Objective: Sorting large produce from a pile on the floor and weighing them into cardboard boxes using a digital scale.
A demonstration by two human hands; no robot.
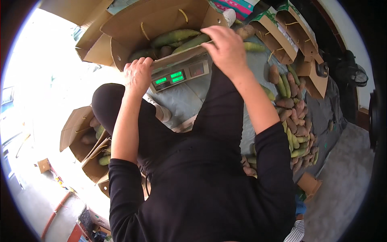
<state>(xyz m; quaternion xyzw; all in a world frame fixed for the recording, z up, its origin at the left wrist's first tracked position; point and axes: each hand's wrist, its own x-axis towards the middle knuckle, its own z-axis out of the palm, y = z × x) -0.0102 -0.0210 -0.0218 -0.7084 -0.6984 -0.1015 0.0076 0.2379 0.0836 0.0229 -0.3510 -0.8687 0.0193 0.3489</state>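
An opened cardboard box (pixel 145 18) with yellow rope handles stands in front of me, holding long green radishes (pixel 175 37) and some darker roots. Under its near side sits a digital scale (pixel 193 72) with a lit green display. My left hand (pixel 138 76) is closed over the box's near rim at the left, fingers curled on the cardboard. At the near right corner, my right hand (pixel 227 50) grips the same rim, thumb and fingers bent over it. The undersides of both grips are hidden.
Right of me, a pile of green and reddish-brown roots (pixel 296 121) lies on dark sheeting. Several open cartons (pixel 274 36) stand at the far right, near a black fan (pixel 354 74). Another filled carton (pixel 76 127) is beside my left knee.
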